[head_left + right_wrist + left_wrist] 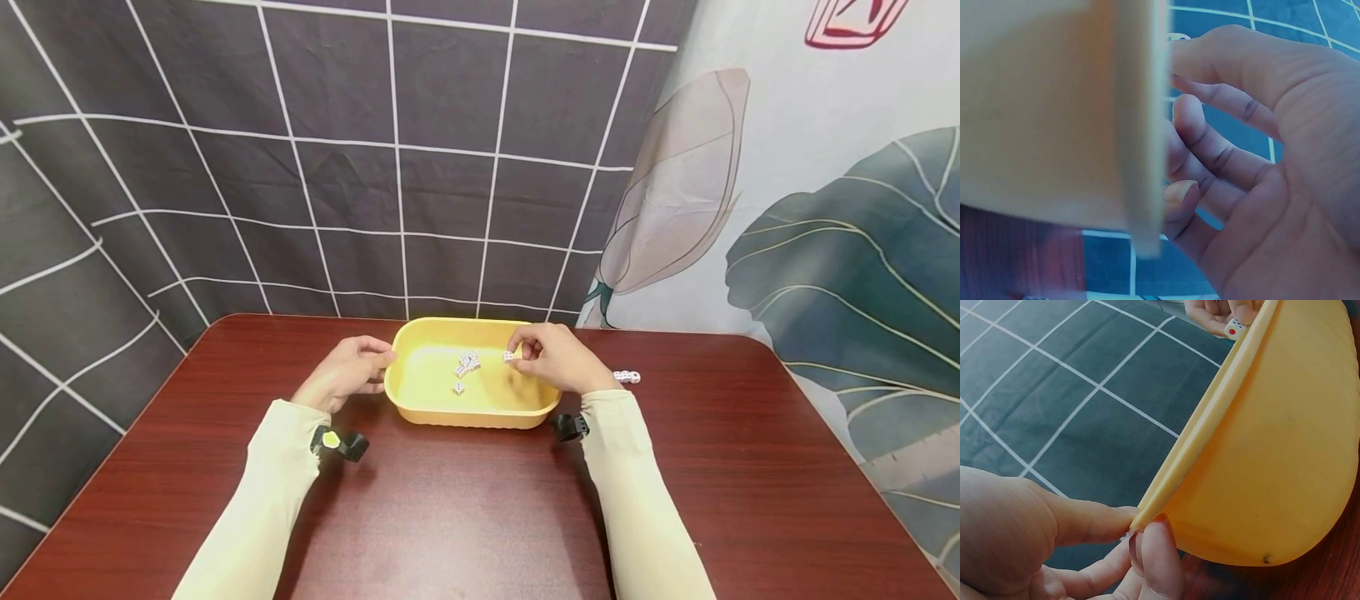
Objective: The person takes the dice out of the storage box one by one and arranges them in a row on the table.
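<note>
A yellow plastic tub (465,419) stands near the table's far edge. My left hand (345,371) pinches its left rim between thumb and fingers, seen close up in the left wrist view. Above the tub's right side, my right hand (558,358) holds a white die (508,357) at its fingertips; a red pip shows on that die (1234,329) in the left wrist view. Inside the tub lie a small cluster of dice (468,363) and one separate die (459,388). In the right wrist view the tub's wall hides part of the right fingers.
A short row of white dice (627,377) lies on the reddish-brown table (450,508), right of the tub beyond my right wrist. Behind the table hangs a dark cloth with white grid lines (450,192), and a leaf-patterned curtain (690,200) hangs at right.
</note>
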A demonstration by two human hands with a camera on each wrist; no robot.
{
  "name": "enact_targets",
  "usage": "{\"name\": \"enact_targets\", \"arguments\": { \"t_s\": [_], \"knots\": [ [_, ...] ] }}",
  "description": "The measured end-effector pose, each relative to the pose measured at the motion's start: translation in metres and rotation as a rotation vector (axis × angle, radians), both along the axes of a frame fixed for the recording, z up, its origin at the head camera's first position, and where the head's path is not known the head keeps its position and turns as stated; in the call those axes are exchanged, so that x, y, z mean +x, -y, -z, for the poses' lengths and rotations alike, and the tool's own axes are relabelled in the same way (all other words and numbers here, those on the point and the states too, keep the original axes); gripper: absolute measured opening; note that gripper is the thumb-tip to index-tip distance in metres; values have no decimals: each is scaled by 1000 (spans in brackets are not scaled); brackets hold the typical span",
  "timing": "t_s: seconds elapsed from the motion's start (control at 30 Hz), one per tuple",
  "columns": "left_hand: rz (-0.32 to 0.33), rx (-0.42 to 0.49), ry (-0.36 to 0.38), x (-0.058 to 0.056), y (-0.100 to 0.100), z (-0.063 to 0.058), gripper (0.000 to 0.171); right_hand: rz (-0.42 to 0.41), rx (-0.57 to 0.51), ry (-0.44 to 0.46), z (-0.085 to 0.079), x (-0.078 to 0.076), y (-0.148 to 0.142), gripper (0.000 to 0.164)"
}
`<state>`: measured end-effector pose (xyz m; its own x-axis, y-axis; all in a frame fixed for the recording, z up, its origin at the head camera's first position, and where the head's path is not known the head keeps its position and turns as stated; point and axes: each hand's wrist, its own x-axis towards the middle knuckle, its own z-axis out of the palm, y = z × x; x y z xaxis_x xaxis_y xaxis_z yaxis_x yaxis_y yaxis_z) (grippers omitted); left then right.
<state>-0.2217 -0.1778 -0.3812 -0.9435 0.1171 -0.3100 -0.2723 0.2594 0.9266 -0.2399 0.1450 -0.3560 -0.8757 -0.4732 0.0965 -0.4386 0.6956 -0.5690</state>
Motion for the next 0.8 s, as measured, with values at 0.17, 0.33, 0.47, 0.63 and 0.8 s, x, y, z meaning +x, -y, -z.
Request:
{"name": "enact_targets", "arguments": {
  "t_s": [0.17, 0.33, 0.47, 0.63, 0.8],
  "knots": [
    [5, 0, -2, 0, 0, -1, 37, 28, -4, -2, -5, 1, -8, 9],
    [10, 5, 1, 0, 0, -1, 37, 39, -18, -11, -8, 3, -16, 8],
    [7, 7, 1, 0, 0, -1, 37, 37, -26, -46, -8, 4, -23, 9],
    [3, 1, 6, 1, 0, -2, 36, 51, -35, -58, -9, 5, -32, 10],
    [4, -4, 7, 1, 0, -2, 36, 76, -39, -51, -11, 5, -40, 6]
  ]
}}
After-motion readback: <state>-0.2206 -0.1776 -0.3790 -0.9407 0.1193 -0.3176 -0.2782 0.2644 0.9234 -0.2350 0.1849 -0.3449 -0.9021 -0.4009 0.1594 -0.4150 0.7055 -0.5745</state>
